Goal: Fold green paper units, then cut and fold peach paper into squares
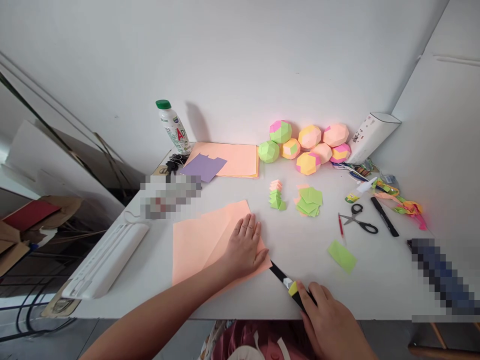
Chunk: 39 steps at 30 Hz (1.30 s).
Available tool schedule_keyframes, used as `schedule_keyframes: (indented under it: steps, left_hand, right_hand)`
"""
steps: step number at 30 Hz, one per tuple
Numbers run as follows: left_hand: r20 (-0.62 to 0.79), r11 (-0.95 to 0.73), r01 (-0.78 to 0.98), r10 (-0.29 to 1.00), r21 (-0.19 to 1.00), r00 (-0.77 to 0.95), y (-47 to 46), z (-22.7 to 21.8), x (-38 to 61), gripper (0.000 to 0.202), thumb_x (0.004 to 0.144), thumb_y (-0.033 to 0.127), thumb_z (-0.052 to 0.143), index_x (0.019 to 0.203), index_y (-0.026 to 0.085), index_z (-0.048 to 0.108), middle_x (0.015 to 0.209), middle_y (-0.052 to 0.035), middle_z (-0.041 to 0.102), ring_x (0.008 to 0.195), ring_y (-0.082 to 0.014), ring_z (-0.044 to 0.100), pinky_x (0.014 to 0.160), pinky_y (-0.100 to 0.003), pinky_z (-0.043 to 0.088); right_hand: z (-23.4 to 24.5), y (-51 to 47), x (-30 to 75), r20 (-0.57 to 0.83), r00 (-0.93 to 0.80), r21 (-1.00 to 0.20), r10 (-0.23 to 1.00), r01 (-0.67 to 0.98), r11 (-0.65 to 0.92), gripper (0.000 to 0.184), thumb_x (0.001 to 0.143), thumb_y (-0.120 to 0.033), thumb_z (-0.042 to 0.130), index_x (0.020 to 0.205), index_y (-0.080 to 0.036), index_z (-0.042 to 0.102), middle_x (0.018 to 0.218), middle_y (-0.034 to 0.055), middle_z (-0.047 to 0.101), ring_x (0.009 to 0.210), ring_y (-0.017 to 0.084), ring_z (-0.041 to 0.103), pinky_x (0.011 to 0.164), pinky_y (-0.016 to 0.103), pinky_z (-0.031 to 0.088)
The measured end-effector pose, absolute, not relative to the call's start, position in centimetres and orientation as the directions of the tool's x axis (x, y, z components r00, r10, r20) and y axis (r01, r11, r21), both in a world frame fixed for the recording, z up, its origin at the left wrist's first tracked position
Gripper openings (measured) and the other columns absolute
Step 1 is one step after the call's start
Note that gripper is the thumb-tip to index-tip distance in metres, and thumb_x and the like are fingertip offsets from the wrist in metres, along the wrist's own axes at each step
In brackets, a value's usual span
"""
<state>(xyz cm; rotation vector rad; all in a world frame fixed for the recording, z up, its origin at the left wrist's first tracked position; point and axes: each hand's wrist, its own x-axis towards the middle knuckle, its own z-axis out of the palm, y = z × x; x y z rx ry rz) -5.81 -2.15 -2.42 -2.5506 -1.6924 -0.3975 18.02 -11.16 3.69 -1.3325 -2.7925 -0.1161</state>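
My left hand [244, 246] lies flat on peach paper [191, 240], its fingers stretched out near the right edge. The paper looks folded or layered along a slanting line. Close to the table's front edge, my right hand [330, 317] grips a utility knife [292, 288] with a black and yellow handle. Its long dark blade points up and left, and the tip meets the paper's right edge or goes under it; I cannot tell which. Beyond my left hand stand small folded paper pieces [276, 196] in green and peach, beside a pile of green paper pieces [309, 201].
Several faceted paper balls [309, 136] stand along the wall. At the right lie scissors [360, 220], a red pen [341, 226], a black marker [384, 216], a glue bottle [360, 190] and green paper [342, 256]. A white device [108, 260], bottle [174, 127] and purple paper [204, 167] are left.
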Motion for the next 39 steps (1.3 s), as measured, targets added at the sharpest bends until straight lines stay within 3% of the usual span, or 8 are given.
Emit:
schedule_keyframes:
  steps: [11, 21, 31, 36, 39]
  left_hand:
    - [0.257, -0.411, 0.907, 0.89, 0.095, 0.376, -2.2, -2.5, -5.8, 0.07, 0.09, 0.055, 0.032, 0.136, 0.004, 0.039, 0.146, -0.0224, 0.032, 0.138, -0.0351, 0.021, 0.11, -0.049, 0.021]
    - [0.244, -0.413, 0.908, 0.89, 0.074, 0.385, -2.1, -2.2, -5.8, 0.07, 0.089, 0.054, 0.033, 0.135, 0.001, 0.041, 0.144, -0.0237, 0.035, 0.137, -0.0364, 0.025, 0.109, -0.048, 0.023]
    - [0.241, -0.439, 0.889, 0.883, 0.128, 0.402, -4.1, -1.9, -5.0, 0.072, 0.089, 0.055, 0.035, 0.135, -0.001, 0.038, 0.145, -0.0241, 0.033, 0.137, -0.0354, 0.023, 0.11, -0.047, 0.021]
    - [0.171, -0.404, 0.895, 0.911, 0.189, 0.375, -2.7, 0.0, -5.7, 0.034, 0.089, 0.034, 0.042, 0.11, 0.012, 0.057, 0.132, -0.0185, 0.049, 0.122, -0.0322, 0.045, 0.096, -0.046, 0.041]
    - [0.196, -0.427, 0.886, 0.899, 0.183, 0.393, -1.3, 0.2, -6.6, 0.026, 0.087, 0.037, 0.047, 0.096, 0.016, 0.059, 0.124, -0.0168, 0.053, 0.119, -0.0342, 0.046, 0.091, -0.049, 0.044]
  right_hand:
    - [3.7, -8.9, 16.4, -0.017, -0.582, 0.051, 0.813, 0.812, 0.582, 0.049, 0.074, -0.004, 0.05, 0.122, -0.011, 0.052, 0.089, 0.0108, 0.058, 0.071, 0.02, 0.056, 0.05, 0.027, 0.045]
    - [4.6, -5.6, 14.5, -0.147, -0.566, 0.071, 0.811, 0.812, 0.579, 0.049, 0.078, -0.007, 0.055, 0.126, -0.009, 0.052, 0.094, 0.0128, 0.06, 0.079, 0.021, 0.057, 0.053, 0.025, 0.044]
    - [4.1, -7.9, 16.3, -0.07, -0.622, 0.009, 0.78, 0.782, 0.624, 0.046, 0.08, -0.008, 0.051, 0.126, -0.009, 0.05, 0.096, 0.0118, 0.06, 0.077, 0.022, 0.059, 0.056, 0.029, 0.05]
    - [3.7, -8.4, 16.7, -0.088, -0.627, 0.002, 0.774, 0.777, 0.63, 0.046, 0.081, -0.01, 0.05, 0.127, -0.008, 0.049, 0.093, 0.0112, 0.06, 0.074, 0.022, 0.06, 0.052, 0.029, 0.049]
    - [3.6, -8.3, 16.7, -0.094, -0.616, -0.005, 0.782, 0.786, 0.619, 0.046, 0.08, -0.008, 0.05, 0.126, -0.008, 0.05, 0.093, 0.0115, 0.06, 0.074, 0.023, 0.06, 0.051, 0.029, 0.049]
